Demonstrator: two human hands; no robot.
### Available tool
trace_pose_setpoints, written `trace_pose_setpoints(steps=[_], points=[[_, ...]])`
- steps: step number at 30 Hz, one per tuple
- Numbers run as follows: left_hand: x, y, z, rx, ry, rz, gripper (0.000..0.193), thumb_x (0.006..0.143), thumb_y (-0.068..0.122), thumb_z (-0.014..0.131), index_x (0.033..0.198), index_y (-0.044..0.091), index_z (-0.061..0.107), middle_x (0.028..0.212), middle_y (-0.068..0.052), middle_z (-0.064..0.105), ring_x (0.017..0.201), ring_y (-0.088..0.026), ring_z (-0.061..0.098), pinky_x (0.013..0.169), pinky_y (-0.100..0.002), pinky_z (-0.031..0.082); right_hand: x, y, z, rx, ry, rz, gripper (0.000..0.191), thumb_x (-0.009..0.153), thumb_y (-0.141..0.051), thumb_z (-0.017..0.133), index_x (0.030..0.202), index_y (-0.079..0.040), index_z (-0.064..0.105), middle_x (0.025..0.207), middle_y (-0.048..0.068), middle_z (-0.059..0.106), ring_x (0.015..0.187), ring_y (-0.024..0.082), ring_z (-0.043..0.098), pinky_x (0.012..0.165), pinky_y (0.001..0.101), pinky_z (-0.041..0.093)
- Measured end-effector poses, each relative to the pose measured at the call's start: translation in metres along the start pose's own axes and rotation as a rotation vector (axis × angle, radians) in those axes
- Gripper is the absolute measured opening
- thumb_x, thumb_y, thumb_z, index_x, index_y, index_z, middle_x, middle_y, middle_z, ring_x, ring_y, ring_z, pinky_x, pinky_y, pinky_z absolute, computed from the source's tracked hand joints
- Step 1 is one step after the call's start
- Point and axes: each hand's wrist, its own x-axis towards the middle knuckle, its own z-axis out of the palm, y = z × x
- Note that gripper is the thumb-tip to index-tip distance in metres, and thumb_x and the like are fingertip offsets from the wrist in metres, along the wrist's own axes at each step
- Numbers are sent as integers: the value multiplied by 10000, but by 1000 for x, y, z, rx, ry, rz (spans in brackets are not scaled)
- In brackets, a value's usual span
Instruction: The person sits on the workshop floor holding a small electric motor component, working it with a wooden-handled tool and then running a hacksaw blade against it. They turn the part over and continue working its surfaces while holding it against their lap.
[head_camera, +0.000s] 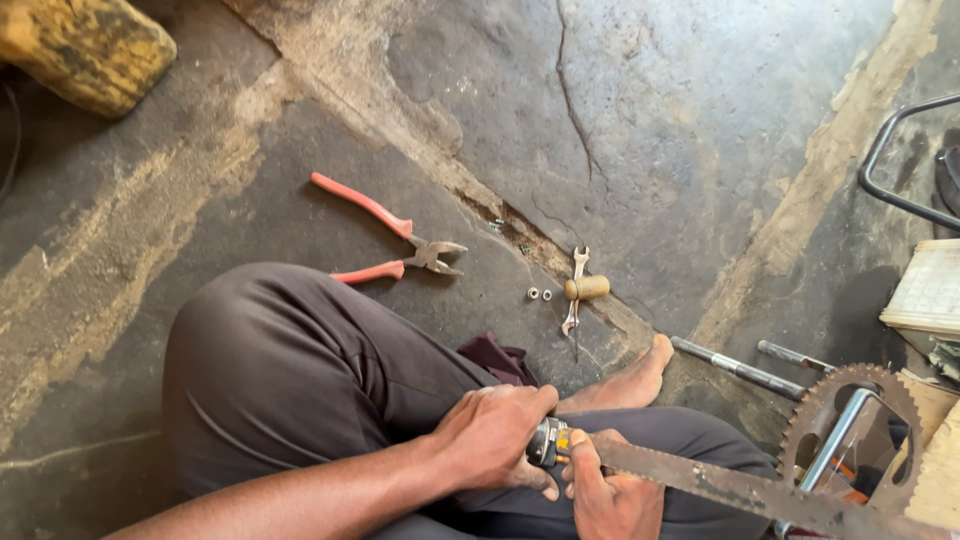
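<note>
Two small nuts were seen on the cracked concrete floor, just left of one wooden-handled tool lying across one open-ended spanner. One pair of red-handled pliers lay further left, handles splayed. Two metal rods rested at the right, near one toothed chainring. Nearest, the left hand was curled tight around a small cylindrical part, while the right hand was pinched onto the rusty crank arm beside it.
</note>
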Motion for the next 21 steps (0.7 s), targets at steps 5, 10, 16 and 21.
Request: trace_pose_setpoints(steps=[5, 10, 16, 21], points=[[2, 1, 0, 18, 14, 8, 728, 587, 464, 933, 1050, 61, 541, 964, -163, 678, 975, -429, 656, 800, -535, 518, 2, 2, -1, -56, 14, 17, 251, 858, -162, 673, 686, 11, 731, 475, 66, 666, 392, 139, 624, 415, 314, 495], [1, 1, 0, 7, 8, 20, 718, 611, 463, 925, 1064, 59, 541, 980, -165, 682, 974, -436, 659, 799, -538, 519, 1, 4, -2, -70, -2, -14, 255, 868, -160, 662, 683, 3, 726, 467, 68, 656, 388, 137, 626, 405, 316, 485], [2, 0, 2, 12, 0, 21, 731, 611, 458, 922, 1082, 53, 536, 990, -173, 678, 978, -435, 657, 814, -530, 521, 1, 11, -4, -103, -36, -243, 225, 886, -141, 642, 737, -5, 742, 501, 38, 664, 372, 98, 621, 378, 290, 479], [1, 1, 3, 24, -11, 23, 734, 629, 470, 920, 1092, 51, 533, 1008, -168, 678, 991, -429, 658, 822, -529, 519, 1, 20, -4, -134, -17, -269, 217, 923, -106, 648, 735, -35, 728, 508, 45, 653, 384, 120, 627, 396, 304, 480]])
